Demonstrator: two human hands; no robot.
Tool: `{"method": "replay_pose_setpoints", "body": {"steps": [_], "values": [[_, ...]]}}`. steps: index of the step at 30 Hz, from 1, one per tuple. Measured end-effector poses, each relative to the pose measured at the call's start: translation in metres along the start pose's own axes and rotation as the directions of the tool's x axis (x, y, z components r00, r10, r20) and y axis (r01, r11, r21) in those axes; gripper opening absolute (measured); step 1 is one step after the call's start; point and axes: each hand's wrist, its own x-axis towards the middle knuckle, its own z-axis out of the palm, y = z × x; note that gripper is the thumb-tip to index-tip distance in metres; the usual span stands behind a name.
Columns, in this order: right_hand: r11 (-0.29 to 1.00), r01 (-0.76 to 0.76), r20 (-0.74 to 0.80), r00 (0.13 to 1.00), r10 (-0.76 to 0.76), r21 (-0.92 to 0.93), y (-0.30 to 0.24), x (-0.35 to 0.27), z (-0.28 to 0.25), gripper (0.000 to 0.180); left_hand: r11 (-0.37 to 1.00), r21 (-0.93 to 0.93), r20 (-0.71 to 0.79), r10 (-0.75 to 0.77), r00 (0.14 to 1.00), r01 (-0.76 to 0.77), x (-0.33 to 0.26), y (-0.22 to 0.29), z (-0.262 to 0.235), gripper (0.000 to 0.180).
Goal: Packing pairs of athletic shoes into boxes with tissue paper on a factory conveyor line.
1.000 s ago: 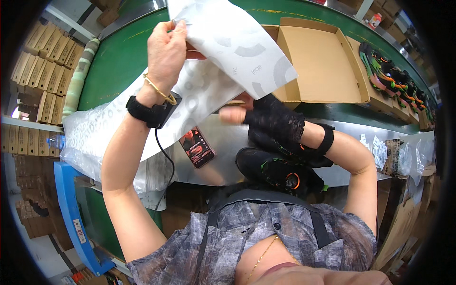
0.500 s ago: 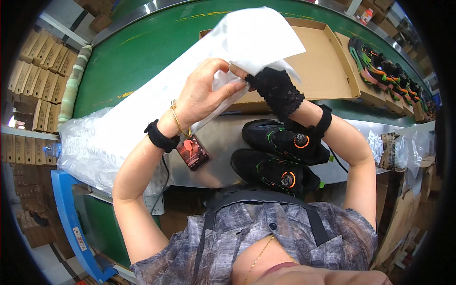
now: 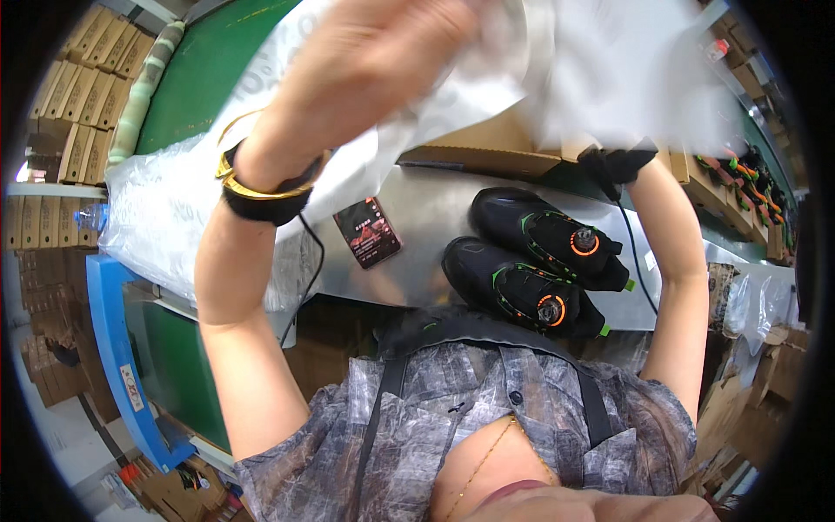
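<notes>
My left hand point(image 3: 374, 74), with a gold bangle and a black wristband, is raised at the top edge. Its fingers are blurred but look curled on a sheet of thin white wrapping paper point(image 3: 617, 70). The lifted paper spreads to the right and hides most of my right hand point(image 3: 617, 165); only its black lacy covering and the wrist show, so its fingers cannot be seen. Below my hands, a pair of black shoes point(image 3: 531, 261) with orange-ringed dials and green heel tabs lies on the metal surface. Left of the shoes is a lit phone point(image 3: 369, 232).
An open cardboard box point(image 3: 478, 143) stands partly behind the paper. More white paper and clear plastic point(image 3: 165, 217) lie on the left, above a blue frame point(image 3: 130, 365). Several shoes point(image 3: 748, 191) stand at the right. Stacked shoe boxes point(image 3: 74, 104) fill the far left.
The paper has been lifted and swept toward the right. My hands have moved apart, the left up and nearer, the right outward. The head view has shifted a little.
</notes>
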Motion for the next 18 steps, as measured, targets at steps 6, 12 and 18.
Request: {"method": "replay_pose_setpoints", "body": {"steps": [6, 12, 18], "values": [[0.927, -0.375, -0.445, 0.826, 0.346, 0.024, 0.09, 0.069, -0.152, 0.045, 0.421, 0.899, 0.193, -0.627, 0.755, 0.121, -0.079, -0.053, -0.044, 0.018], [0.934, -0.307, -0.666, 0.66, 0.348, 0.183, 0.104, 0.008, -0.257, 0.036, -0.259, 0.918, -0.38, -0.793, 0.476, 0.3, -0.188, -0.057, -0.186, 0.024], [0.987, -0.131, -0.773, 0.616, 0.153, 0.091, 0.106, -0.055, -0.313, 0.046, -0.14, 0.902, -0.381, -0.703, 0.6, 0.408, -0.189, -0.067, -0.161, 0.032]]}}
